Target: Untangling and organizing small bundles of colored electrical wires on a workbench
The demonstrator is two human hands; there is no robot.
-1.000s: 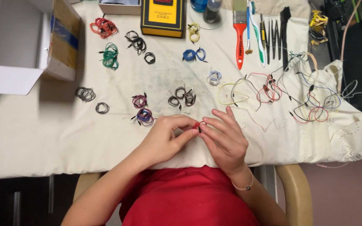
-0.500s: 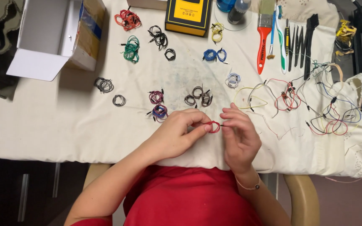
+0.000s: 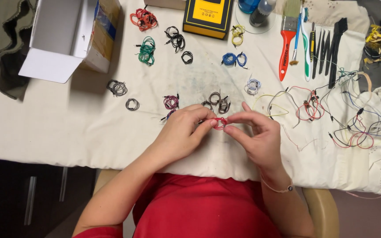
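Red jumper wire coil (image 3: 219, 123) sits pinched between the fingertips of the left hand (image 3: 182, 130) and the right hand (image 3: 256, 134), both grips closed on it, just above the desk (image 3: 67, 128). It looks light, thin and springy, best held across its loops. Brown coils (image 3: 217, 102) lie just beyond.

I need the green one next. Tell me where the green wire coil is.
In the head view, the green wire coil lies upper left on the white cloth, between the open cardboard box and the black coils.
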